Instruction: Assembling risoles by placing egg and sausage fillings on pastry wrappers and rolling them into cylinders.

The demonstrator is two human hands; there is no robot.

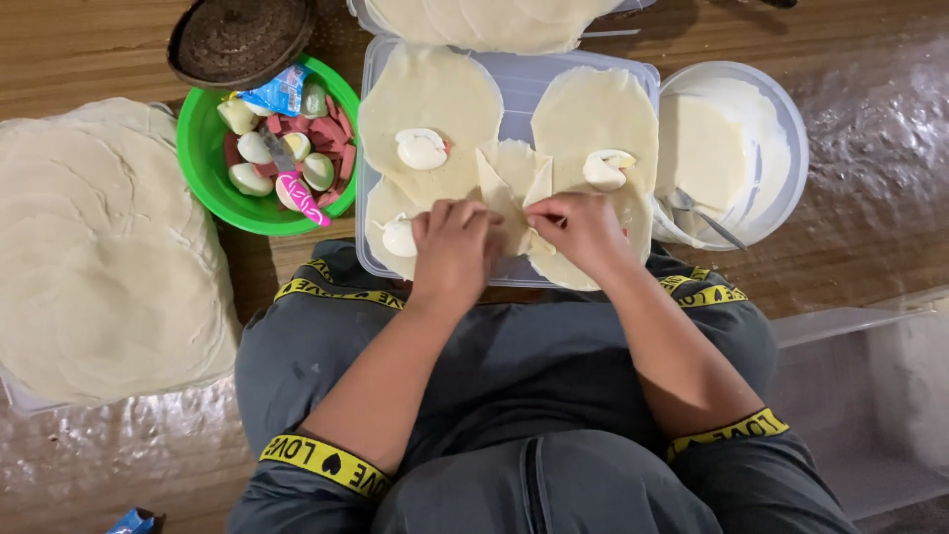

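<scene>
You sit at a wooden floor partly covered in clear plastic sheeting, a pale plastic tray before your knees. Your left hand and right hand pinch, fingers curled shut, a folded dough wrapper at the tray's near edge, its pointed flaps aiming away from you.

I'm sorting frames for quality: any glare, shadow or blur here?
Head view: glare on the crinkled plastic sheet at right; the green bowl casts a shadow on the wood; both hands, left hand and right hand, look sharp on the folded wrapper.
</scene>
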